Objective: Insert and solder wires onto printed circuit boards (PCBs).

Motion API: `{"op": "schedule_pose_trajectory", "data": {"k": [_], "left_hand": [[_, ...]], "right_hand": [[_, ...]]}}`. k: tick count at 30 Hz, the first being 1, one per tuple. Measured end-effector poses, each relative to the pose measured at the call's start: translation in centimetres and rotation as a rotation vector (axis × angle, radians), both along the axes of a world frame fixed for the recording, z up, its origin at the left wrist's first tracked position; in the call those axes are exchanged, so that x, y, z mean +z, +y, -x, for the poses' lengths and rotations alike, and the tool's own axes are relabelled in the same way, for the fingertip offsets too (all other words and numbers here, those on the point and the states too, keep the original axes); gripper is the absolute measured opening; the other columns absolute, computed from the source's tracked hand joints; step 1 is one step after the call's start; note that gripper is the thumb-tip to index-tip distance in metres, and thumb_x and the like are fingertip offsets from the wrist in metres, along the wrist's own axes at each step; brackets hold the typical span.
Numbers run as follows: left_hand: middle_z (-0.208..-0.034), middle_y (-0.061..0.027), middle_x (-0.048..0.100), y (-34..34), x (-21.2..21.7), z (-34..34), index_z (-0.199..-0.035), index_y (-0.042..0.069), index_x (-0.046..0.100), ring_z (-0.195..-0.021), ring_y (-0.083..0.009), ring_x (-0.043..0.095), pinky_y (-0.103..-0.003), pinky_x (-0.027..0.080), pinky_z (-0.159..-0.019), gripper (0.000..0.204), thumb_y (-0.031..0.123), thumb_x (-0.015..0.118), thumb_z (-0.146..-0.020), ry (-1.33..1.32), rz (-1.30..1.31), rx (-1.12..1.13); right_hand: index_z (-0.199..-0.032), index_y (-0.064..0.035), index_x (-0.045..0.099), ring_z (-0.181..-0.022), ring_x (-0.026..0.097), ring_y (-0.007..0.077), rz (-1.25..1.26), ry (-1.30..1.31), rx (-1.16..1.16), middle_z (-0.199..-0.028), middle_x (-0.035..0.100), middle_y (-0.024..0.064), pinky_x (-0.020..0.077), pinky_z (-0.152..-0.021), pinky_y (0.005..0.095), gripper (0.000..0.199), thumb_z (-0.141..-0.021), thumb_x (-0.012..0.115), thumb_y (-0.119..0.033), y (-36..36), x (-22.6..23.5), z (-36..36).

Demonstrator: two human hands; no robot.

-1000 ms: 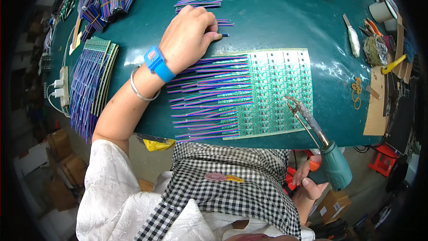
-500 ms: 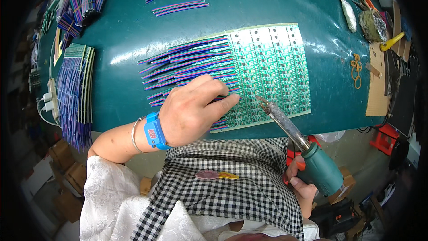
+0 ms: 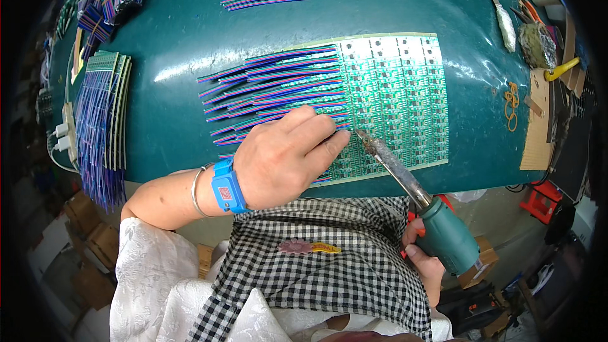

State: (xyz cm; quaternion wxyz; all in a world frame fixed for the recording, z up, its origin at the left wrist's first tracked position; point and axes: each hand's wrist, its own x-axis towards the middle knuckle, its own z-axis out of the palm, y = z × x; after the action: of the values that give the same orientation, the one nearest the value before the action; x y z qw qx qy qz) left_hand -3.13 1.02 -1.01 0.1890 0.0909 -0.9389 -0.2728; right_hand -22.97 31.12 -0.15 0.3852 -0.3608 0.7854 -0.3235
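Closer to the pinched fingers than half a second before came the tip of the soldering iron; the gap between them had narrowed to almost nothing. The left hand stayed low over the circuit-board panel, thumb and forefinger together, apparently clamped on a strip of coloured wire whose end barely showed past them. The right hand was wrapped on the iron's green handle, though the handle hid part of that grip.

The panel lay flat on the counter in front of the person, its left part covered by rows of wires and its right part bare of them. The held end sat at the edge between the two, just beside the iron's tip; whether the metal touched the pad was too small to tell.

Good work at this point seemed to call for a steady pinch, close behind the wire's end but clear of the heat, with the cores square over their pads. The tip wanted a light, brief touch, enough to wet each joint without bridging to its neighbour. The thin metal tube beside the shaft had to stay aimed at the tip, and the wire needed holding still until the solder set. A slip sideways risked burnt insulation or a scorched fingertip.
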Motion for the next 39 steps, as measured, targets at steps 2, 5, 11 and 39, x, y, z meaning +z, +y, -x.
{"op": "schedule_pose_trajectory", "data": {"k": [2,5,11,39], "left_hand": [[-0.095,-0.0131,0.061,0.1,-0.1,0.0,-0.110,-0.005,0.072,-0.073,-0.0263,0.060,-0.037,0.050,-0.060,0.047,-0.001,0.069,-0.063,0.013,0.006,0.004],[-0.094,-0.0128,0.061,0.2,-0.2,-0.2,-0.110,-0.006,0.072,-0.073,-0.0261,0.060,-0.037,0.050,-0.059,0.047,0.000,0.069,-0.063,0.022,0.024,0.006],[-0.095,-0.0125,0.060,0.1,0.0,0.0,-0.111,-0.006,0.071,-0.073,-0.0253,0.059,-0.036,0.050,-0.058,0.048,0.001,0.069,-0.064,-0.016,0.054,-0.008],[-0.093,-0.0129,0.060,0.2,0.2,0.0,-0.111,-0.008,0.070,-0.074,-0.0251,0.059,-0.034,0.051,-0.058,0.050,0.003,0.068,-0.063,-0.024,0.092,-0.005]], "right_hand": [[-0.080,-0.0118,0.070,-0.070,0.065,0.0273,-0.009,-0.075,0.005,-0.079,0.070,0.0026,0.0515,-0.071,0.0393,0.022,-0.072,0.080,-0.030,-0.5,0.1,0.3],[-0.077,-0.0118,0.069,-0.070,0.065,0.0274,0.042,-0.084,0.031,-0.079,0.070,0.0029,0.0508,-0.069,0.0387,0.022,-0.071,0.079,-0.030,-1.4,0.0,0.4],[-0.076,-0.0112,0.069,-0.072,0.065,0.0264,0.064,-0.036,0.041,-0.076,0.068,0.0026,0.0503,-0.071,0.0383,0.024,-0.069,0.079,-0.032,-1.8,0.1,0.2],[-0.095,-0.0039,0.069,-0.067,0.062,0.0214,0.113,-0.223,-0.043,-0.073,0.066,0.0047,0.0501,-0.065,0.0339,0.033,-0.071,0.084,-0.021,0.2,-0.5,1.2]]}}
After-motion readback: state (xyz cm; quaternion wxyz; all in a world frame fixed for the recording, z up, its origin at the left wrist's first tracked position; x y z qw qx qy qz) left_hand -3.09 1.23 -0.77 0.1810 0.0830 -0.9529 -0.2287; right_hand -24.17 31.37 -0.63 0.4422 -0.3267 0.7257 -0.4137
